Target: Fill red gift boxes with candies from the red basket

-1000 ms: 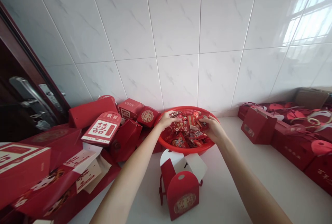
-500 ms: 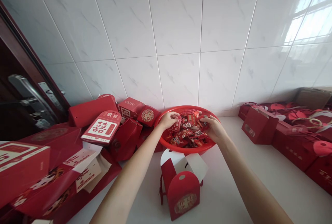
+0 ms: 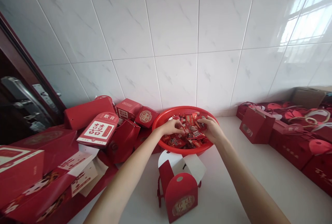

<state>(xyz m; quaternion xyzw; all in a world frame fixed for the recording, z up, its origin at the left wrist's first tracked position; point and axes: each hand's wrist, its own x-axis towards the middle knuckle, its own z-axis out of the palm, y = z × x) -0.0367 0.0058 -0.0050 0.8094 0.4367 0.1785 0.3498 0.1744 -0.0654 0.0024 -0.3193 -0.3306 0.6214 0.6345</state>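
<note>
A red plastic basket (image 3: pixel 158 141) full of small wrapped candies (image 3: pixel 192 130) stands against the wall. My left hand (image 3: pixel 170 127) reaches in over its left side, thumb and fingers apart above the candies, holding nothing that I can see. On the right side of the basket, my right hand (image 3: pixel 211 129) has its fingers closed around a wrapped candy (image 3: pixel 201 124), partly hidden by them. Just in front of the basket, between my forearms, a red gift box (image 3: pixel 181 194) stands upright with its flaps open and a red cord at its sides. Its inside is mostly hidden.
Red boxes (image 3: pixel 98 129) are heaped on the left, some unfolded, beside a dark door with a metal handle (image 3: pixel 23 94). More red boxes (image 3: pixel 256 125) with cords line the right side of the white tabletop (image 3: pixel 233 182). A tiled wall (image 3: pixel 176 78) rises behind.
My left hand has shifted toward the basket's middle; the red candy packet in its fingers is no longer there. My right hand remains at the basket's right side. The view has shifted slightly.
</note>
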